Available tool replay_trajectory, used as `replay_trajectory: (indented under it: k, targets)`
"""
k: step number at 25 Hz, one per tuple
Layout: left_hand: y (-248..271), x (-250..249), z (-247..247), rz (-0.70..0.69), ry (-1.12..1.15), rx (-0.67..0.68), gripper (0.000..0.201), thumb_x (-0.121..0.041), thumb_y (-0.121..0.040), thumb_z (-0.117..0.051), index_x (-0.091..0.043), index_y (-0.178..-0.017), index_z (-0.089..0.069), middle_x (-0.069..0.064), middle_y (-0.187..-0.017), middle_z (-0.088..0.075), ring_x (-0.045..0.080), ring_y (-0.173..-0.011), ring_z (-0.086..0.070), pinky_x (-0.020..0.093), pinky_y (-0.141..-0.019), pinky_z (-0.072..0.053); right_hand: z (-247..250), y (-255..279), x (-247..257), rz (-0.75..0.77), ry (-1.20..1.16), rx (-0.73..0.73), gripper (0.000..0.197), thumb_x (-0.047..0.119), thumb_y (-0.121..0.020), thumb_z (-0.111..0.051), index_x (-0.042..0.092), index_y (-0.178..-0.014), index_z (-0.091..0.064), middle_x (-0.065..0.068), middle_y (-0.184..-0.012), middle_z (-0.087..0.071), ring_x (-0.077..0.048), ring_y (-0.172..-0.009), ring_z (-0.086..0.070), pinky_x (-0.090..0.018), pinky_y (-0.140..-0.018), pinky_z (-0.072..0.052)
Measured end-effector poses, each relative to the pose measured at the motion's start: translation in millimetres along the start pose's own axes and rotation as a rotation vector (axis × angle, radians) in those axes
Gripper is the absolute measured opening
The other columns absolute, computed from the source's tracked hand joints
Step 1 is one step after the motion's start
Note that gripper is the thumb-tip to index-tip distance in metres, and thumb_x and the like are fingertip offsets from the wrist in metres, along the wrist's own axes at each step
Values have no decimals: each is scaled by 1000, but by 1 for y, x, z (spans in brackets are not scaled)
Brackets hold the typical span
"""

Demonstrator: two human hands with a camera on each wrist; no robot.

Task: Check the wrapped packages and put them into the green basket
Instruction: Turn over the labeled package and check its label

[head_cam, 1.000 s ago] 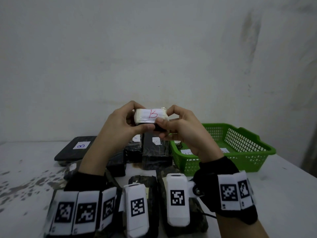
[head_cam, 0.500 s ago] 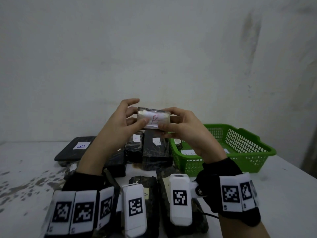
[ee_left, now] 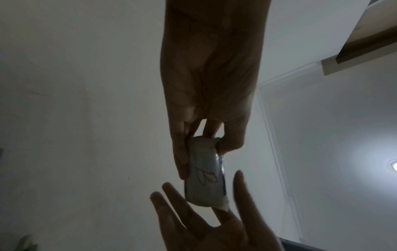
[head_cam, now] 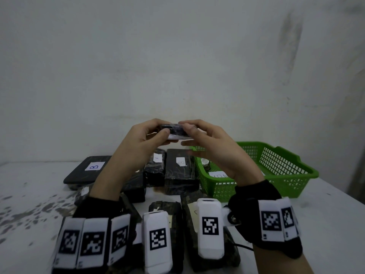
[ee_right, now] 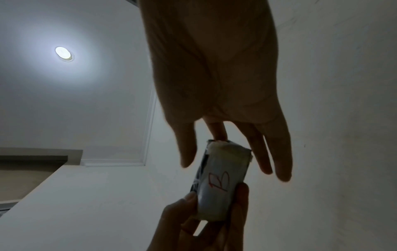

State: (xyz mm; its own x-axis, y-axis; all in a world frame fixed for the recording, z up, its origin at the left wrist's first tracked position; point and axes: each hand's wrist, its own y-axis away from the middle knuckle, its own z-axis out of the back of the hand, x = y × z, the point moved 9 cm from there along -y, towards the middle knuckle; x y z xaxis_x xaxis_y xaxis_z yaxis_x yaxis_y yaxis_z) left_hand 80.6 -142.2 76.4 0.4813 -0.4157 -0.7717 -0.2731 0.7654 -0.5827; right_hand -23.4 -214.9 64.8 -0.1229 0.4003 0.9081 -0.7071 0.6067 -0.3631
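Note:
I hold a small wrapped package [head_cam: 174, 133] up in front of me, above the table. Its dark side faces up in the head view; the white face with a red "B" [ee_right: 219, 181] shows from below. My left hand [head_cam: 152, 135] pinches one end between thumb and fingers [ee_left: 179, 152]. My right hand [head_cam: 199, 139] has straight, spread fingers [ee_right: 264, 152]; one fingertip touches the other end of the package [ee_left: 204, 178]. The green basket [head_cam: 280, 169] stands on the table to the right, below my right hand.
Several black wrapped packages with white labels lie on the white table [head_cam: 29, 194]: a flat one marked B [head_cam: 87, 171], two blocks [head_cam: 180, 171] by the basket, others near my wrists [head_cam: 167, 210]. A labelled package [head_cam: 217, 175] lies in the basket. A wall is close behind.
The package has been turned over: its white labelled face, which faced me, now points down. My right hand's fingers have loosened and straightened while the left keeps its pinch.

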Motion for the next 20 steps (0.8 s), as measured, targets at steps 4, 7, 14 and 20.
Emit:
replay_trajectory:
  k: [4, 7, 14, 20]
  targets:
    - [2, -7, 0, -26, 21, -14, 31, 11, -85, -50, -17, -82, -62, -4, -99, -65, -2, -79, -63, 9, -70, -48, -1, 0, 3, 33, -186, 4, 26, -2, -87, -56, 10, -109, -56, -14, -100, -64, -25, -81, -66, -34, -78, -58]
    - [3, -12, -6, -55, 77, 34, 26, 10, -84, -54, -14, -86, -63, -8, -114, -59, -4, -88, -64, 10, -74, -49, 4, 0, 5, 52, -201, -9, 37, -13, -79, -60, 13, -106, -58, -14, -104, -65, -27, -87, -68, -33, -77, -59]
    - [1, -4, 2, -3, 159, -31, 45, 3, -77, -64, -19, -115, -53, -3, -119, -59, 4, -94, -66, 12, -73, -52, 3, 1, 9, 82, -269, -56, 20, -3, -89, -53, 15, -95, -60, -9, -92, -67, -21, -79, -67, -30, -69, -59]
    - [5, -1, -24, 78, 113, 134, 23, -22, -83, -55, -27, -106, -57, 0, -100, -68, 14, -80, -71, 17, -69, -55, 14, 1, 12, 124, -222, -142, 33, -13, -87, -49, 18, -95, -56, -6, -83, -67, -12, -68, -67, -28, -69, -58]
